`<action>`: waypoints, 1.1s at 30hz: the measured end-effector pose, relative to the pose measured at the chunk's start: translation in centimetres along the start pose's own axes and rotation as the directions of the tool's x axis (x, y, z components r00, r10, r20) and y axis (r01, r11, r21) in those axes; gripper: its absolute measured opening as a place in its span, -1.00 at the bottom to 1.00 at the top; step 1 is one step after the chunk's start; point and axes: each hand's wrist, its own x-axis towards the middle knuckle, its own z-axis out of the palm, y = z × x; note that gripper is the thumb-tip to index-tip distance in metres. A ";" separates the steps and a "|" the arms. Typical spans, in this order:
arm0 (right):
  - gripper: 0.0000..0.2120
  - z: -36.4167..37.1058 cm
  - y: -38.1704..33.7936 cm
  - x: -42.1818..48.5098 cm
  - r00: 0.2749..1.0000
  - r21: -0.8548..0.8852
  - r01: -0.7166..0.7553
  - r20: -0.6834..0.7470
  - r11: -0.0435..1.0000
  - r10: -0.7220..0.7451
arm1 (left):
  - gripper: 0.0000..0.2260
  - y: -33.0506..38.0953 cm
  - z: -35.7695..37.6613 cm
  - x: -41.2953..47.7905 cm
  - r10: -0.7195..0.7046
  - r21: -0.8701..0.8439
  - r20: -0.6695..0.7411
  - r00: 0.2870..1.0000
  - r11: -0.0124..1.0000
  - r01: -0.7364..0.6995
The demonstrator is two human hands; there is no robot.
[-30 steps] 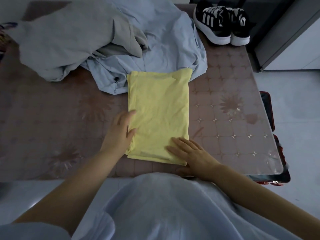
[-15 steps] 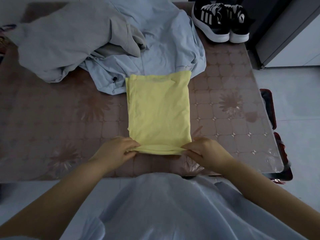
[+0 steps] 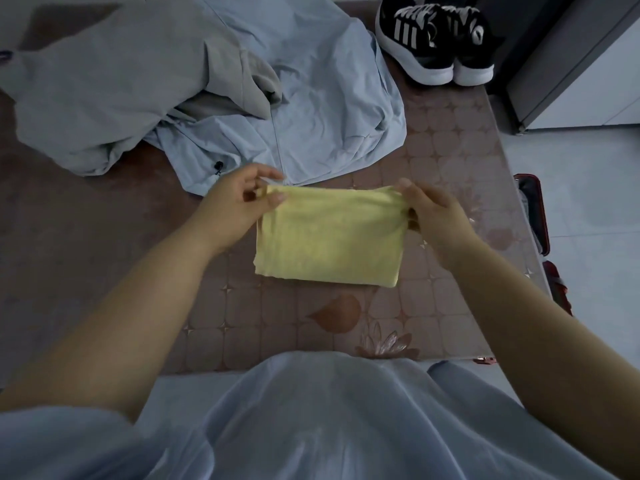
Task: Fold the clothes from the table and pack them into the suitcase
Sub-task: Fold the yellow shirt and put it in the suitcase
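Observation:
A yellow garment [image 3: 329, 237] lies folded in half as a compact rectangle in the middle of the brown patterned table [image 3: 104, 258]. My left hand [image 3: 239, 206] pinches its far left corner. At the far right corner, my right hand [image 3: 433, 216] pinches the same folded edge. Behind it lies a crumpled light blue garment [image 3: 329, 98], and a grey garment [image 3: 104, 84] is heaped at the back left. Only a red edge of the suitcase [image 3: 533, 216] shows on the floor to the right of the table.
A pair of black and white sneakers [image 3: 436, 39] stands on the table's far right corner. A grey cabinet [image 3: 568, 60] stands at the upper right on a pale floor. My light blue shirt fills the bottom of the view.
Both hands took the near edge of the yellow garment and carried it over to the far edge, folding it in half. The piece is now shorter.

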 end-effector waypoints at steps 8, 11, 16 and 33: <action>-0.74 1.7 5.0 2.4 0.985 -0.381 -0.162 -0.117 0.910 0.126 | -0.26 -4.0 4.9 2.5 -0.213 -0.031 -0.115 0.970 0.977 0.210; -0.77 2.1 4.9 2.5 0.983 -0.357 -0.071 -0.185 0.931 0.004 | -0.32 -4.0 5.1 3.1 -0.096 -0.022 -0.233 0.968 0.995 0.094; -0.57 3.1 4.4 3.7 0.966 -0.598 -0.124 -0.255 0.792 -0.041 | -0.44 -3.6 5.4 4.1 0.098 0.465 -0.231 0.968 0.885 0.022; -0.22 3.6 8.5 0.5 0.958 -0.931 0.285 0.285 0.227 -0.034 | -0.49 -7.7 6.6 0.4 0.213 0.883 0.231 0.949 0.364 -0.297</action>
